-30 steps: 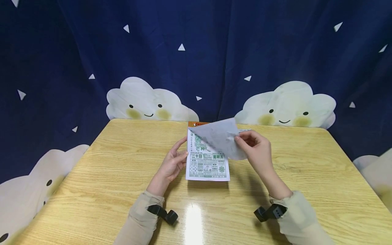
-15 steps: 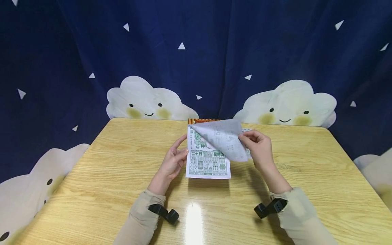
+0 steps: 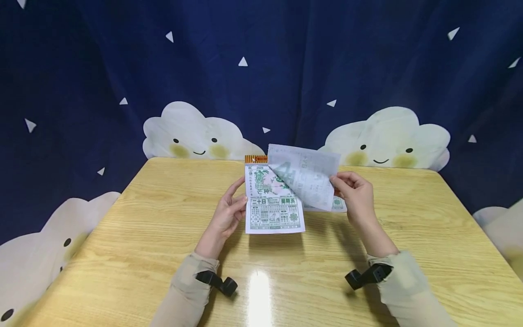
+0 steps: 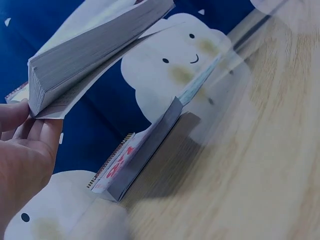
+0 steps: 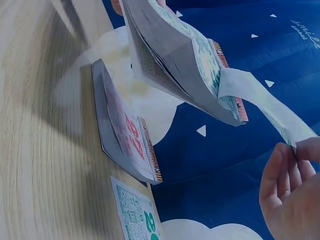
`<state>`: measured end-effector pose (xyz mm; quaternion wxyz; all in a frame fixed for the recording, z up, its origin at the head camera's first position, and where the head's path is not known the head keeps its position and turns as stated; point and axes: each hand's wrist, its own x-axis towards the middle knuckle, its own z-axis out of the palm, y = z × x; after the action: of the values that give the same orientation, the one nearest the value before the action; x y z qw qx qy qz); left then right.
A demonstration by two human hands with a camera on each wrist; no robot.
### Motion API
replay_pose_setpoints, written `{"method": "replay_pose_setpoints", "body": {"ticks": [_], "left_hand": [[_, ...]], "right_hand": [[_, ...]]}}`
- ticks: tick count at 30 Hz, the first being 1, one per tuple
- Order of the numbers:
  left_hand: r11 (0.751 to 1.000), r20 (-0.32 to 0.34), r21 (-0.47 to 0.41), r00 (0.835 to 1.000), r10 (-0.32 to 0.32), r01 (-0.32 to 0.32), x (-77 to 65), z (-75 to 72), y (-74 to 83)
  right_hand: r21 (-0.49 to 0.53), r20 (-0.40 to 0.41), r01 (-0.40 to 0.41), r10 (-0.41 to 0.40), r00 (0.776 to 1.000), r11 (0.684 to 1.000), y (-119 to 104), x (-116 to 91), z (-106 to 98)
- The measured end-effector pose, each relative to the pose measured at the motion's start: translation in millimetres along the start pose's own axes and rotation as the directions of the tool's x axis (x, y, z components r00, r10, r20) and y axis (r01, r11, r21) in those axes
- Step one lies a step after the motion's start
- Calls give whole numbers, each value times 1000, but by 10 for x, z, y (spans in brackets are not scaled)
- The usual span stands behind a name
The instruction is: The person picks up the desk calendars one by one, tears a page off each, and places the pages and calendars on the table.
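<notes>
Left end of the counter [image 3: 122,227]: bare wood grain. Moving right, left hand [image 3: 224,215] is clamped on the left edge of a green-printed tear-off calendar [image 3: 274,217], thumb on the front, fingers behind. Beige sleeve [image 3: 189,281] and black wrist camera [image 3: 217,282] on that arm. Calendar is held up off the counter, near the middle of the far edge, printed side toward the head camera, orange-striped binding strip [image 3: 256,159] on top. Second calendar, with red numerals [image 5: 129,125], lies on the counter near the far edge; wrist views only, hidden in the head view. Next right: top sheet [image 3: 312,179] is folded over with its back showing, meeting the calendar near the binding; can't tell how much is attached. Loose green-printed sheet [image 5: 131,210] lies flat on the counter, beside the second calendar. Right hand [image 3: 358,195] pinches the top sheet's right edge, thumb and fingers together on the paper.
</notes>
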<state>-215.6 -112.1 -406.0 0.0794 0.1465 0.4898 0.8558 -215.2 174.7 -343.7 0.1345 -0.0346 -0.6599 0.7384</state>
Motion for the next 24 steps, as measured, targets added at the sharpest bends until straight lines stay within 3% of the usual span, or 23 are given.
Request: {"method": "replay_pose_setpoints", "body": {"ticks": [10, 15, 24], "left_hand": [[999, 49, 31, 999, -9, 7, -15, -7, -2], [998, 80, 70, 997, -9, 3, -37, -9, 11], [998, 104, 69, 994, -18, 11, -43, -13, 33]], "right_hand": [[-44, 7, -35, 35, 999, 998, -93, 35, -48], [-86, -38, -15, 11, 999, 996, -132, 71, -52], [-44, -31, -9, 8, 999, 999, -166, 88, -79]]}}
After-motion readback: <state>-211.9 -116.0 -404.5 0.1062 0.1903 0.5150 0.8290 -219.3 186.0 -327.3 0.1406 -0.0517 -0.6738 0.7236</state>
